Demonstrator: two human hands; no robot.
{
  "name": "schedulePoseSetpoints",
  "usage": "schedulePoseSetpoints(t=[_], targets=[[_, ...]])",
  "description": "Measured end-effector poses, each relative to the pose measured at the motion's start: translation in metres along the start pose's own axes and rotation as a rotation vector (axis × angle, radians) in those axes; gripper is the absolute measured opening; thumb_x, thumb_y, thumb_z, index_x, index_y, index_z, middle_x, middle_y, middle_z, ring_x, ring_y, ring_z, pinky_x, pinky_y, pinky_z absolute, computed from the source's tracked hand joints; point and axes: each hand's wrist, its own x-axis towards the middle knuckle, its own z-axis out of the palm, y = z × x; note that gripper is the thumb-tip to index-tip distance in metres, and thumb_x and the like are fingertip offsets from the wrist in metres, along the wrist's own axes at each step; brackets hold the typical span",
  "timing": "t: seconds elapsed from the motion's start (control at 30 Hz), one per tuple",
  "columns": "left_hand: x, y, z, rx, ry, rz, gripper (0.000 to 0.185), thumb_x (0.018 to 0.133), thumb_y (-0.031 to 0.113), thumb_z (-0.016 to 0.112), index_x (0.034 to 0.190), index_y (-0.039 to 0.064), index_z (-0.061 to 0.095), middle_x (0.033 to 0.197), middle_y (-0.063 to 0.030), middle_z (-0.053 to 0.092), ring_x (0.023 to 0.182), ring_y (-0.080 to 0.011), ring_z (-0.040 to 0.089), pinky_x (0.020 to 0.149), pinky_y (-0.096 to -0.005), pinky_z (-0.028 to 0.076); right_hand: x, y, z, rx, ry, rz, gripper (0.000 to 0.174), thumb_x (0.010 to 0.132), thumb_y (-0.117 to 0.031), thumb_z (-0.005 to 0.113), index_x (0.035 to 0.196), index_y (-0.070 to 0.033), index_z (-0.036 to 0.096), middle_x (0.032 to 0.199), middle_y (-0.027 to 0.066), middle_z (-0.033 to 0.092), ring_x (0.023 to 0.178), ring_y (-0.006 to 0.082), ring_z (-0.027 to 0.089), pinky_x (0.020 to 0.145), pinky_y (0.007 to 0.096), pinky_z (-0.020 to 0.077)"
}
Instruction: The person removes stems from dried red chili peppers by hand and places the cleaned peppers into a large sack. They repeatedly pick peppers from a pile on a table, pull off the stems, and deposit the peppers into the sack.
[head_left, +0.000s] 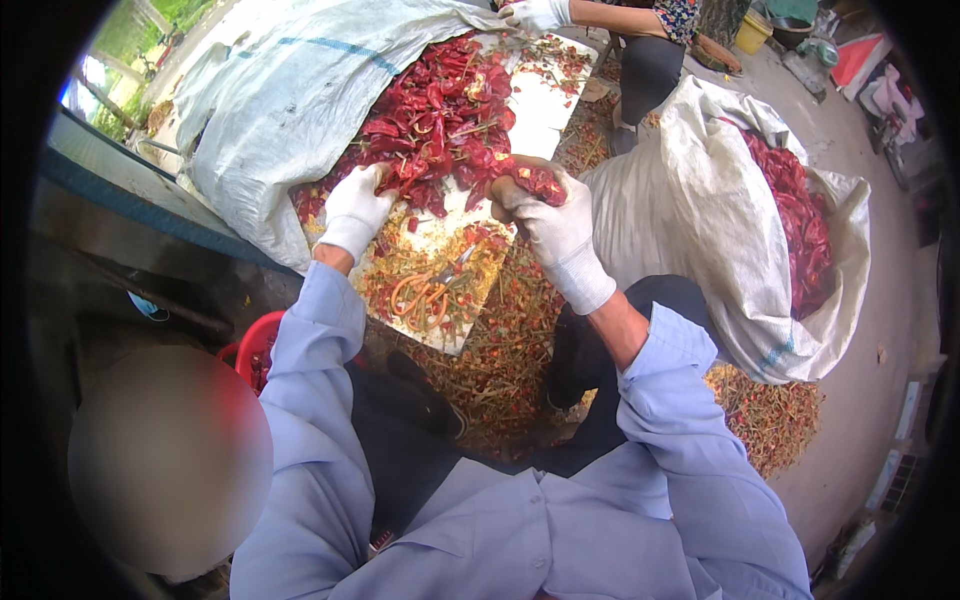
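My left hand, in a white knit glove, is at the near left edge of a pile of dried red chili peppers. Its thumb and forefinger pinch a pepper there, partly hidden by the glove. In my right hand, also gloved but with bare-looking, stained fingertips, is a bunch of dried red chilies, held above the right edge of the white board. Orange-handled scissors lie on the near end of this board, among seeds and stem scraps.
A white woven sack spreads open around the pile's left side. Another sack of red chilies stands at right. Cut stems litter the ground. A red bucket is at left. Across the board is another person's gloved hand.
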Motion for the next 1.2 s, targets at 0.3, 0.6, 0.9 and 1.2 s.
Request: schedulePoseSetpoints(t=[0.3,0.6,0.9,1.2], targets=[[0.04,-0.008,0.041,-0.061,-0.086,0.115,0.052,0.084,0.005,0.065,0.134,0.018,0.068,0.124,-0.0168,0.069,0.113,-0.037,0.067,0.097,-0.0445,0.054,0.0,-0.001,0.003,-0.071,-0.008,0.067,0.03,0.089,0.005,0.073,0.118,0.005,0.067,0.092,0.0095,0.074,0.074,0.0123,0.069,0.065,0.0257,0.056],[0.031,-0.018,-0.001,-0.845,-0.012,-0.26,0.025,0.101,0.009,0.065,0.123,0.0,0.072,0.097,-0.0075,0.076,0.073,-0.0139,0.073,0.057,-0.0259,0.054,0.007,0.006,0.002,-0.154,-0.007,0.125,0.031,0.089,0.0,0.079,0.117,0.003,0.067,0.091,0.0076,0.074,0.072,0.013,0.068,0.062,0.0265,0.0553],[-0.04,0.072,-0.064,-1.205,0.083,-0.043,0.029,0.096,0.015,0.073,0.118,-0.003,0.074,0.092,-0.0064,0.073,0.078,-0.0128,0.071,0.068,-0.0248,0.058,-0.001,0.008,0.016,-0.07,0.047,0.292,0.024,0.095,-0.007,0.071,0.116,0.004,0.067,0.095,0.0117,0.073,0.079,0.0211,0.073,0.066,0.0302,0.0602],[-0.065,0.106,-0.067,-0.506,0.403,0.732,0.033,0.081,-0.008,0.072,0.111,0.007,0.074,0.095,-0.0134,0.073,0.078,-0.0308,0.073,0.066,-0.0358,0.059,-0.004,0.019,0.016,0.229,-0.032,0.209,0.02,0.096,-0.008,0.069,0.114,0.001,0.068,0.104,0.0095,0.073,0.09,0.0193,0.073,0.074,0.0323,0.0608]])
